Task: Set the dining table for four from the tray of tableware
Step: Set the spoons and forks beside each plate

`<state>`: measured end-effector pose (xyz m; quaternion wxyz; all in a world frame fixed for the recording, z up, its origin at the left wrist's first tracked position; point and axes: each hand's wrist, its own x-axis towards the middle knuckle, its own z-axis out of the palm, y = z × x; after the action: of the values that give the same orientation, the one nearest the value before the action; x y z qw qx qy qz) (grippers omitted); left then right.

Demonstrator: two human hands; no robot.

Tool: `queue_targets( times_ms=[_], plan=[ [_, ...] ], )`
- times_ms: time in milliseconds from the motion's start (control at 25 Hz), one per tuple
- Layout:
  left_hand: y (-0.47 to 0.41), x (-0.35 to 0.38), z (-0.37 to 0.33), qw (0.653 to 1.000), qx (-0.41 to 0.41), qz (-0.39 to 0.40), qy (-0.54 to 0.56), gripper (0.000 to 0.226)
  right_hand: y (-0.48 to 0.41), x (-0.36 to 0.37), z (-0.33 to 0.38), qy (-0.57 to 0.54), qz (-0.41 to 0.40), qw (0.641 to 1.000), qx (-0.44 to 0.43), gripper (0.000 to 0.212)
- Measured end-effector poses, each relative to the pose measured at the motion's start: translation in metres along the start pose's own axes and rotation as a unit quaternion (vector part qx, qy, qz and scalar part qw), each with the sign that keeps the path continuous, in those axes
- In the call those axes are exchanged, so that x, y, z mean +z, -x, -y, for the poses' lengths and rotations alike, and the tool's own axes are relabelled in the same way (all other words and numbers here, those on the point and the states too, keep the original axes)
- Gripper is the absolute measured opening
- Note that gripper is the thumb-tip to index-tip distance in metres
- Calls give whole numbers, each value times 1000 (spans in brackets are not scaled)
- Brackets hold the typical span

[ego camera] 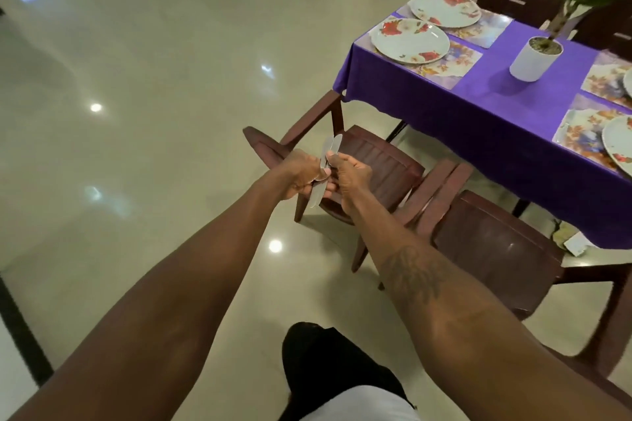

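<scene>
Left hand (301,178) and right hand (349,177), both with fingers curled round one small bundle of silver cutlery (332,146), held above a brown chair (386,164); beyond, purple-clothed counter (496,102) bearing floral plates (410,41) on placemats (441,73), white potted plant (534,60) at centre

Silver cutlery (332,147), bunched and tilted, gripped in my left hand (301,178) and right hand (350,178); floral plates (410,41) lie flat on the bench (513,106).
</scene>
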<state>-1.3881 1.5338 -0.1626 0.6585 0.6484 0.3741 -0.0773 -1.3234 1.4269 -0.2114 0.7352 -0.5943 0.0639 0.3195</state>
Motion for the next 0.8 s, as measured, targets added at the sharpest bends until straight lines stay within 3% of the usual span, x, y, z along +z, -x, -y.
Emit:
queue_targets(
  times_ms=[320,800],
  plan=[
    [-156,-106,-76,992,0,64,-106,18,-150,108,13,-51,-71,996,-34,21],
    [-369,-185,-213,953,29,187,-238,15,-338,199,80,-122,-209,968,-67,28]
  ],
)
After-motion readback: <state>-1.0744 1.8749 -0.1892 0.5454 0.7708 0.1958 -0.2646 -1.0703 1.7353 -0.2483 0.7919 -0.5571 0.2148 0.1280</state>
